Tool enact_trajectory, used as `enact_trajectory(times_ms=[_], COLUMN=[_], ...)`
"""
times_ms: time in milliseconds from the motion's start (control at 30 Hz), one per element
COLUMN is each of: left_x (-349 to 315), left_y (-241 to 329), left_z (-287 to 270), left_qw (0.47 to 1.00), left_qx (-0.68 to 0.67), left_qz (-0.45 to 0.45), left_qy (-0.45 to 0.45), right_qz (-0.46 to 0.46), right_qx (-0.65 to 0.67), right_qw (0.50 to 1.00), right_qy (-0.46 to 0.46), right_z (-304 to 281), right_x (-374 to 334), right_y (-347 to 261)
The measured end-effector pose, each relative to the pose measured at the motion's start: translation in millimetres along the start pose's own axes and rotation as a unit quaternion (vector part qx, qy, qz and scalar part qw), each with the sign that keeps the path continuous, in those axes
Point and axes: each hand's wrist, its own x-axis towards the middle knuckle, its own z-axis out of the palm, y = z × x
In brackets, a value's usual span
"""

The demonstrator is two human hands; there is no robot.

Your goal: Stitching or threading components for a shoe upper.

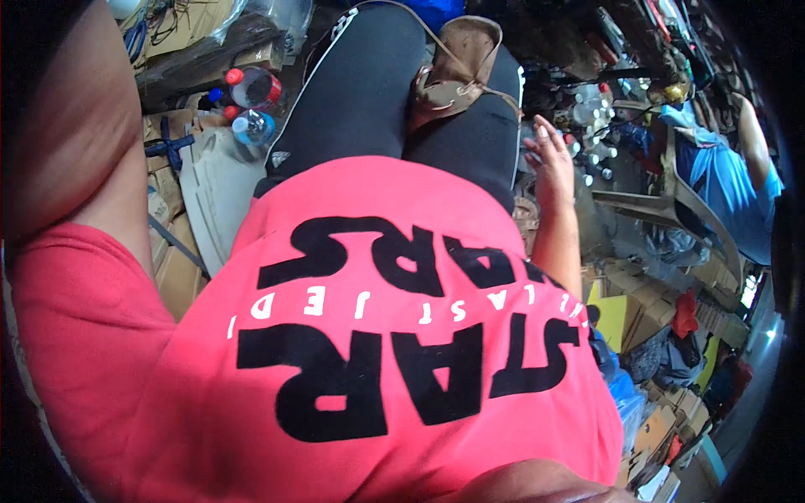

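A brown leather-like piece (470,50), with thin cords trailing from it and a folded opening at its near end, lies across my thighs on black trousers (352,92). I cannot make out its exact kind. Beside my right thigh is my right hand (552,155), its fingers apart and slightly bent, with nothing visible in them. It is apart from the leather-like piece. On the left my bare arm (75,126) is raised large in view, and the left hand is outside the picture.
Plastic bottles with red and blue caps (254,88) stand left of my legs, near a pale curved panel (214,184). More bottles (591,126) lie to the right. A person in blue (725,189) is by a chair (662,205). Cardboard (650,306) and bags lie at the lower right.
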Motion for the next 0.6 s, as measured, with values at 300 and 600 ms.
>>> enact_trajectory(times_ms=[300,600], left_x=[46.6,-70.0], left_y=[19.5,-65.5], left_z=[-3.0,96.7], left_qw=[0.992,0.838], left_qx=[0.068,0.452], left_qz=[-0.024,-0.111], left_qy=[-0.107,-0.284], right_qz=[-0.301,-0.357], right_qx=[-0.06,-0.492], right_qw=[0.949,0.782], right_qy=[-0.067,-0.138], right_z=[21.8,70.4], right_x=[12.1,42.4], right_y=[-91.1,-115.8])
